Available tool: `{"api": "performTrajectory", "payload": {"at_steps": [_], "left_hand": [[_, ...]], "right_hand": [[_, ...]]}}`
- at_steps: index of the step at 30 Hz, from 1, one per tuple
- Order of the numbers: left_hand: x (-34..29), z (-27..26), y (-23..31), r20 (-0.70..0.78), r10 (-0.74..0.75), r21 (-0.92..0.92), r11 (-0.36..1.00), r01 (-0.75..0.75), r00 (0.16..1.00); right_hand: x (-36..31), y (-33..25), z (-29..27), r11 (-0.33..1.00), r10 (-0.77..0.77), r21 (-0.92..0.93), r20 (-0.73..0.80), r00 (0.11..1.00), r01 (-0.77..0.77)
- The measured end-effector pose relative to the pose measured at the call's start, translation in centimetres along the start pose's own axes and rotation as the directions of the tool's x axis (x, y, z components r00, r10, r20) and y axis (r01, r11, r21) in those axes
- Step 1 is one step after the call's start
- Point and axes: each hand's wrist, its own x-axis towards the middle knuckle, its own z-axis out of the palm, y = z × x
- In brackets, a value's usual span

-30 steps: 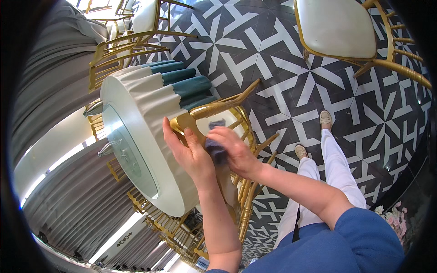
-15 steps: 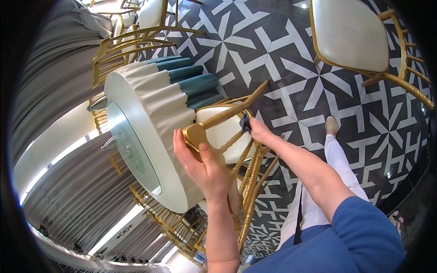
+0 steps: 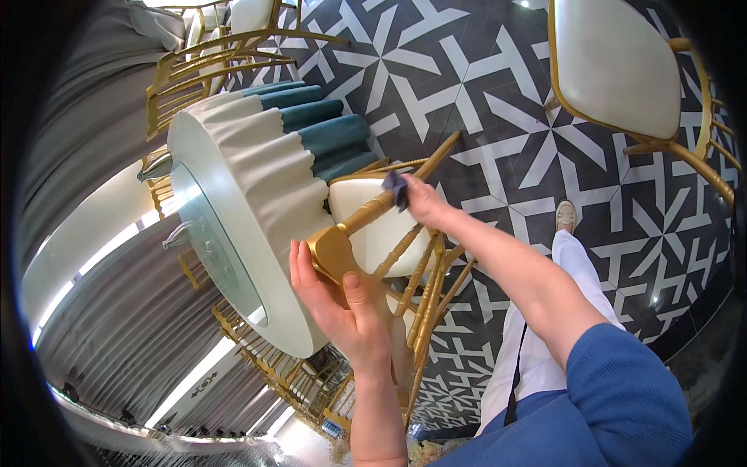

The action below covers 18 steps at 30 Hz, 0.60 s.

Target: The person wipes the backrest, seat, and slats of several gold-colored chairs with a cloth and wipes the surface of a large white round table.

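A gold chair (image 3: 331,251) with slim bamboo-like posts is tilted in front of me, its white seat (image 3: 379,247) showing behind the back. My left hand (image 3: 352,311) wraps round the top corner of the backrest, thumb on the near side and fingers on the far side. Pinched in my right hand (image 3: 424,204) is a small dark blue cloth (image 3: 397,190), which lies against the side post of the same chair. The fingertips of the right hand are partly hidden by the cloth.
Left of the chair stands a round table with a glass turntable (image 3: 218,257) and a white and teal tablecloth (image 3: 257,163). Another white-seated chair (image 3: 615,70) is at the upper right. More gold chairs (image 3: 206,66) stand beyond the table, on a black and white patterned floor (image 3: 506,101).
My right hand has moved left and slightly up with the cloth, from beside the backrest onto its side post. My left hand keeps its hold on the corner. The whole view has shifted slightly.
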Motion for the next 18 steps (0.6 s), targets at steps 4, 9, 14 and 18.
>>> {"api": "performTrajectory", "payload": {"at_steps": [4, 9, 14, 18], "left_hand": [[-0.1, -0.2, -0.2, 0.005, -0.023, 0.03, 0.999, 0.023, 1.0], [0.1, 0.2, 0.3, 0.017, 0.015, 0.05, 0.999, -0.015, 1.0], [0.4, 0.3, 1.2, 0.005, -0.007, 0.029, 1.0, 0.007, 1.0], [-0.1, -0.1, 0.8, -0.008, -0.018, 0.055, 0.998, 0.018, 1.0]], "right_hand": [[1.3, 4.9, 0.4, 0.983, 0.161, -0.102, 0.052, 0.986, -0.155], [-3.6, 8.0, 1.9, 0.903, 0.425, -0.067, -0.003, 0.905, -0.425], [-13.7, 10.0, 4.2, 0.663, 0.696, 0.228, 0.162, 0.7, -0.713], [-19.2, 7.5, 6.5, 0.29, 0.831, 0.48, 0.304, 0.466, -0.828]]}}
